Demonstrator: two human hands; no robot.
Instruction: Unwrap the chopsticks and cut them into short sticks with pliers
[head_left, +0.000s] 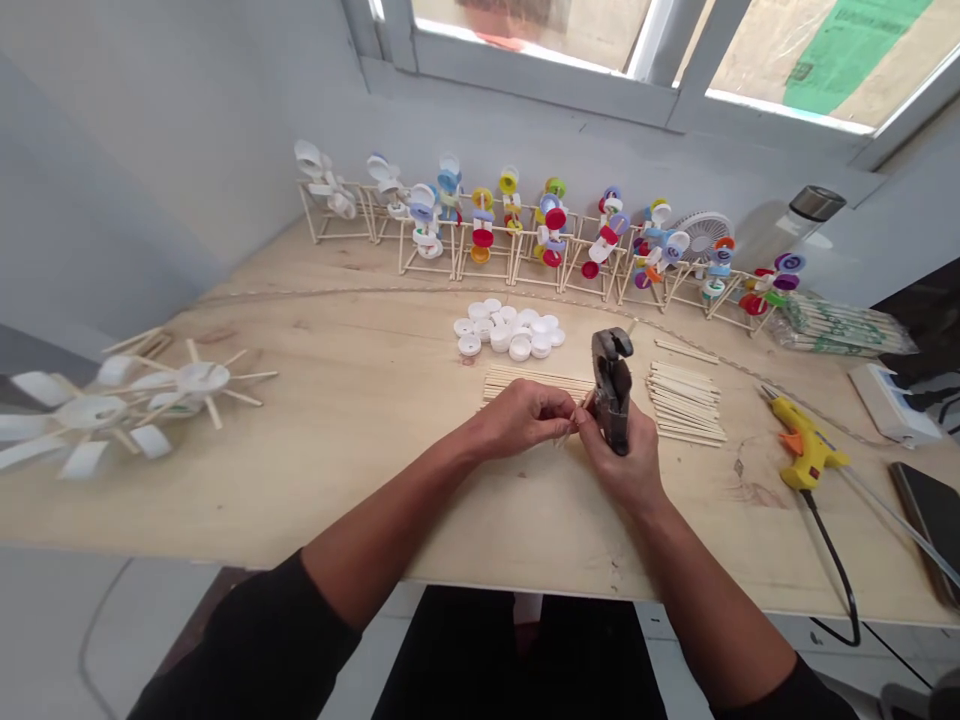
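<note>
My right hand (626, 462) is wrapped round the handles of dark metal pliers (611, 388), jaws pointing up and away. My left hand (521, 415) is pinched on thin wooden sticks (570, 425) held right beside the pliers. Both hands hover over a row of wooden sticks (536, 382) lying on the plywood table (360, 470). A second pile of flat sticks (686, 400) lies just right of the pliers. A heap of white bottle caps (510, 332) sits beyond the hands.
Along the wall stands a row of stick frames with coloured cap wheels (547, 235). White cap-and-stick wheels (135, 400) lie at the left. A yellow glue gun (806, 450) with cord, a phone (930, 515), a small fan (701, 235) and packed sticks (844, 325) are at the right.
</note>
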